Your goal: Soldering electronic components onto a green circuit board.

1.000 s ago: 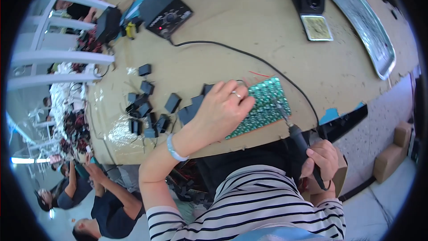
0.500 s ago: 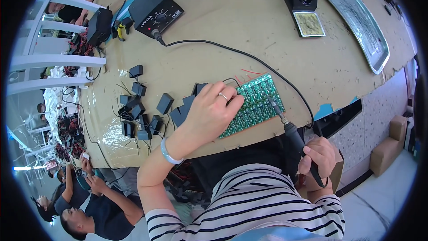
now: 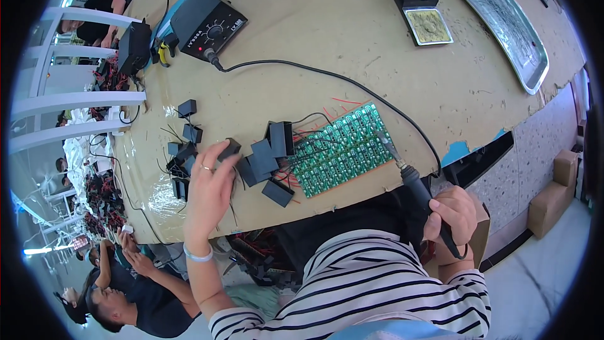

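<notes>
My left hand reaches over the left part of the table, its fingers apart around a small black box and its fingertips at the box's sides. My right hand grips a soldering iron by its dark handle. The iron's metal tip points at the right edge of a green circuit board panel. Black wires run across the panel's left part from several black boxes beside it. Thin red wires stick out along its far and left edges.
More black boxes with wires lie on the left. Beyond them stands a soldering station, its cable crossing the table to the iron. An iron holder with a sponge tray and a metal tray are far right. Other people sit at left.
My left hand has moved left from the circuit board panel to the small black box, uncovering the boxes and wires beside the panel. My right hand still holds the soldering iron, nearly in place.
</notes>
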Motion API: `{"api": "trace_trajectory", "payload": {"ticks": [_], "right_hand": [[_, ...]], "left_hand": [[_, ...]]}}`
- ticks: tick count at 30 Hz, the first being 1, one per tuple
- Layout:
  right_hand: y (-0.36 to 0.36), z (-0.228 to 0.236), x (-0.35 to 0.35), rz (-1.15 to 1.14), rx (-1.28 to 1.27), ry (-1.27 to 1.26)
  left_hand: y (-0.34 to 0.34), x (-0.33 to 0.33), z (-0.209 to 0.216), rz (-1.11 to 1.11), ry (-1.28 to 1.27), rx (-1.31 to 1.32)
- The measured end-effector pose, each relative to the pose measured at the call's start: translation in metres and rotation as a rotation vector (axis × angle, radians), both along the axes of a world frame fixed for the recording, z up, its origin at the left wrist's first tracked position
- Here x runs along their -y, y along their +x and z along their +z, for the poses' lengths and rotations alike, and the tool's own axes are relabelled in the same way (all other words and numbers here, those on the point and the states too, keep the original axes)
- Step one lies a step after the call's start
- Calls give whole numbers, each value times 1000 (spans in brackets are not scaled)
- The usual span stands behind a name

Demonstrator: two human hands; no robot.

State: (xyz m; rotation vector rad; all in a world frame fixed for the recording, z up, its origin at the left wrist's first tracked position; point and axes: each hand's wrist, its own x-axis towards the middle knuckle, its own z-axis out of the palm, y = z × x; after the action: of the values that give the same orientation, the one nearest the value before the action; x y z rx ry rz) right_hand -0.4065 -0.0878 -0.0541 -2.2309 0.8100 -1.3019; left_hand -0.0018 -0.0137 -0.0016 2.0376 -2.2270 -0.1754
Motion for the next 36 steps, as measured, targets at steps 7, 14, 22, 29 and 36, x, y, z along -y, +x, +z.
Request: {"api": "trace_trajectory", "payload": {"ticks": [7,14,22,29,36], "right_hand": [[7,6,-1,64,-1,2],[4,5,-9,-12,2,8],[5,2,-8,11,15,-33],[8,4,-5,9,13,-22],[17,2,6,45,11,2]], "left_hand": [[23,-8,-3,27,118,48],[45,8,-27,-44,-56,262],[48,22,-25,86,27,-286],[49,25,-32,2,-31,-134],[-15,75,15,270,-208,-755]]}}
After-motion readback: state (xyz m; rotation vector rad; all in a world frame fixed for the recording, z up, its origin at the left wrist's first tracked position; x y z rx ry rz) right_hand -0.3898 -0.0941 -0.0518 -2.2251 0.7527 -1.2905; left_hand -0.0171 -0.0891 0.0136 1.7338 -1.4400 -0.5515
